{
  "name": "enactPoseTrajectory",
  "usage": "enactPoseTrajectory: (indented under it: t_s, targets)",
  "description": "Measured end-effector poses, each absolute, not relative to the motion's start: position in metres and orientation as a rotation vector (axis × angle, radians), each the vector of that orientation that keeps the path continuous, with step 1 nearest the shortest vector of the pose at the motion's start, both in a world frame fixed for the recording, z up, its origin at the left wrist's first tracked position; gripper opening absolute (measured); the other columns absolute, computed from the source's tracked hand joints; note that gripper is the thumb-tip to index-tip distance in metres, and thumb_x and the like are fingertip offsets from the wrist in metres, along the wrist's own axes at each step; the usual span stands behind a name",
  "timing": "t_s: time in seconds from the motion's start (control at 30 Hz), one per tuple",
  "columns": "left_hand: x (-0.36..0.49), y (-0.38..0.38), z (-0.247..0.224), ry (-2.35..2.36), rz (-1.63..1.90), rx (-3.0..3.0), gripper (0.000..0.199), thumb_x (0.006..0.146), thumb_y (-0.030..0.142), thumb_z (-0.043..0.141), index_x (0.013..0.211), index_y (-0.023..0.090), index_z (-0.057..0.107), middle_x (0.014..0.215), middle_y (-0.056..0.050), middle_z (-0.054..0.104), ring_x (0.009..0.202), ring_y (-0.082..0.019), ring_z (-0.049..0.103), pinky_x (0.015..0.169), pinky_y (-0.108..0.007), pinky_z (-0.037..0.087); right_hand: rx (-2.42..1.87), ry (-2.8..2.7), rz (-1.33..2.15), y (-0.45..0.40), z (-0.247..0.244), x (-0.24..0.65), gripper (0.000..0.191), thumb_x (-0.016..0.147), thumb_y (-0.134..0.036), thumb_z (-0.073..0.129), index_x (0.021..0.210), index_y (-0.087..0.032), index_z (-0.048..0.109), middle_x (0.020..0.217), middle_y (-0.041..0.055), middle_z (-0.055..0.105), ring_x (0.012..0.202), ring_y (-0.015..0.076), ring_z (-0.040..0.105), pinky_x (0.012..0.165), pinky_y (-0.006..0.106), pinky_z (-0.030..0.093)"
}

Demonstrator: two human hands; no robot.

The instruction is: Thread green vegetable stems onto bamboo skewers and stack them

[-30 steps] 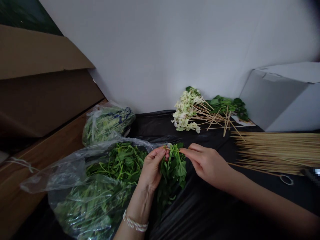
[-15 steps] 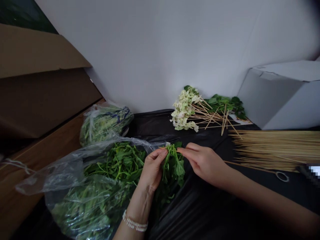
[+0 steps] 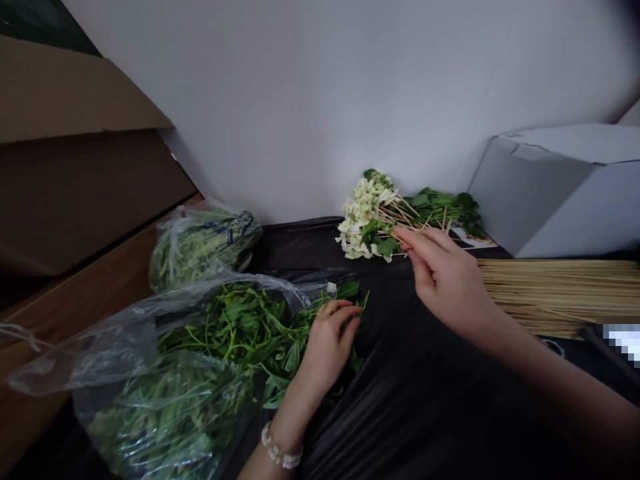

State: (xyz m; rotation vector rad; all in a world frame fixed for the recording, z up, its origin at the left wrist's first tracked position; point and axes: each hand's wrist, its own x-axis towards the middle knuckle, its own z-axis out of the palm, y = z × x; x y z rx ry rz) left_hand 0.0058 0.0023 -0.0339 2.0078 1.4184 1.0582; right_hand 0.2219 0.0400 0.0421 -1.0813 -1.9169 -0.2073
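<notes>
Now my right hand (image 3: 453, 283) has carried the leafy skewer (image 3: 387, 246), pinched in its fingertips, to the pale bunch (image 3: 361, 210) near the black sheet (image 3: 300, 241)'s far edge; my left hand (image 3: 326, 347), half open, touches loose greens (image 3: 245, 313).

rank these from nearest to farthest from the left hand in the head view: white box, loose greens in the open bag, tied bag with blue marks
1. loose greens, just left of and around the left hand
2. tied bag, farther back on the left
3. white box, back right, by the wall
</notes>
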Motion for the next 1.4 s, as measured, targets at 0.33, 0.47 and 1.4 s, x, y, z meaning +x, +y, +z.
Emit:
enactPoseTrajectory:
  t_s: [0.33, 0.47, 1.4]
  targets:
    - [0.004, 0.003, -0.038, 1.572, 1.066, 2.218, 0.011, 0.086, 0.020, 0.064, 0.083, 0.021, 0.074, 0.087, -0.004, 0.076, 0.084, -0.021, 0.063, 0.083, -0.037, 0.046, -1.059, -1.971, -0.168, 0.038, 0.039, 0.220, 0.048, 0.087, -0.003, 0.043, 0.129, -0.020, 0.054, 0.104, 0.0089, 0.064, 0.096, 0.0225, 0.064, 0.082, 0.037, 0.053]
    - [-0.003, 0.004, -0.025, 1.668, 1.347, 1.778, 0.011, 0.077, 0.027, 0.074, 0.070, 0.020, 0.068, 0.070, 0.000, 0.069, 0.068, -0.016, 0.060, 0.068, -0.029, 0.045, -1.088, -1.968, -0.172, 0.035, 0.039, 0.219, 0.039, 0.089, -0.008, 0.047, 0.124, -0.021, 0.059, 0.101, 0.0070, 0.066, 0.088, 0.0207, 0.065, 0.078, 0.035, 0.053]
    - [-0.016, 0.009, -0.002, 0.902, 1.576, 0.591, 0.028, 0.057, 0.016, 0.088, 0.082, 0.016, 0.076, 0.079, -0.001, 0.076, 0.067, -0.007, 0.066, 0.067, -0.015, 0.052, -0.954, -2.277, 0.116, 0.021, 0.026, 0.199, 0.028, 0.093, -0.014, 0.049, 0.113, -0.019, 0.068, 0.092, 0.0049, 0.067, 0.080, 0.0155, 0.064, 0.073, 0.028, 0.050]
